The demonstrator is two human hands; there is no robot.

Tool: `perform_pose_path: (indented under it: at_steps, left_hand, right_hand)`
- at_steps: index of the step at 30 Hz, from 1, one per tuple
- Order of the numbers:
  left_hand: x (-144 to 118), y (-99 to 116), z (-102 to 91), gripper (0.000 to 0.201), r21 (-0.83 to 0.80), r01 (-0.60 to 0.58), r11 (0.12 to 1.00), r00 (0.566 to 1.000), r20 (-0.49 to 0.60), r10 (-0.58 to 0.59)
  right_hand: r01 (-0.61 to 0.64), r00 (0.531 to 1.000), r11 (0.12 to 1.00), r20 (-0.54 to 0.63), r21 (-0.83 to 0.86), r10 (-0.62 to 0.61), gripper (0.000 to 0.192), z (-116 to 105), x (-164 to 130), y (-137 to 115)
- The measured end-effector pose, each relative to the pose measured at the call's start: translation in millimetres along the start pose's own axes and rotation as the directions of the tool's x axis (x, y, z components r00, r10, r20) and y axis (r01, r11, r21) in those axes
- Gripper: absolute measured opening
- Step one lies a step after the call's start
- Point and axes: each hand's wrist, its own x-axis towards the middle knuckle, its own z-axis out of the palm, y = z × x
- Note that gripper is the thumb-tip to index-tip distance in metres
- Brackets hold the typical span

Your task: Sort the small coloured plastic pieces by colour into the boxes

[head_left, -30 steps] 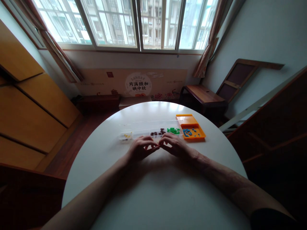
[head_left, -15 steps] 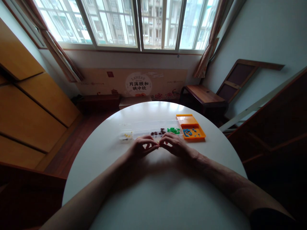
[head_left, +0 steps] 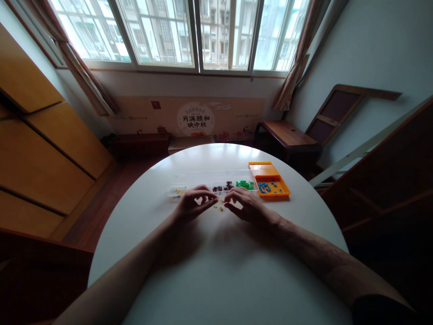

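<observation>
My left hand rests on the round white table, thumb and forefinger pinched together just in front of a clear compartment tray. My right hand lies beside it with curled fingers, fingertips on the table. A few tiny yellow pieces lie loose between the two hands. The tray holds yellow pieces at its left end, dark red pieces and green pieces. Anything held in either pinch is too small to make out.
An orange tray with several blue pieces adjoins the clear tray on the right. Beyond the table are a dark wooden bench, a low cabinet and large windows. Wooden panels stand at the left.
My hands, which met fingertip to fingertip, have drawn apart. The left hand has shifted left toward the clear tray, and the loose yellow pieces between them have come into view.
</observation>
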Motion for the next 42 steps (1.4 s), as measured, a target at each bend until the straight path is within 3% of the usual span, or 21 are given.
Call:
perform_pose_path:
  at_steps: [5,8,14,21,30,37,42]
  left_hand:
    - [2.1,-8.2,-17.8,0.019,0.117,0.036,0.992,0.993,-0.112,-0.023]
    - [0.4,-14.2,-27.9,0.020,0.288,0.078,0.954,0.986,-0.165,-0.031]
    - [-2.2,-18.4,-40.1,0.016,0.712,0.131,0.690,0.980,-0.196,0.016]
    - [-5.6,-25.6,-37.9,0.018,0.773,0.153,0.616,0.978,-0.208,0.017]
    - [-4.5,-14.0,-30.2,0.023,0.763,0.153,0.628,0.981,-0.196,0.000]
    - [-9.9,-10.8,-5.8,0.017,0.652,-0.126,0.748,0.992,0.106,0.074]
    - [-12.5,-9.7,6.3,0.012,0.511,-0.133,0.849,0.987,0.147,0.066]
  right_hand:
    - [-0.015,0.999,0.999,0.038,-0.041,0.017,0.003,2.2,-1.9,2.1]
    - [-0.035,0.995,0.997,0.095,-0.070,0.041,0.006,1.7,-2.9,2.0]
    - [-0.054,0.988,0.996,0.144,-0.066,0.063,0.013,-4.4,-1.9,-5.1]
    - [-0.032,0.984,0.999,0.174,-0.043,0.039,0.014,-6.2,-0.4,-5.9]
    - [0.016,0.978,0.999,0.209,-0.042,-0.007,0.012,-0.2,-2.8,5.0]
    - [-0.005,0.982,1.000,0.190,-0.001,0.005,0.005,-0.4,1.9,0.6]
    - [0.032,0.995,0.999,0.095,0.018,-0.034,0.004,0.5,2.6,2.6]
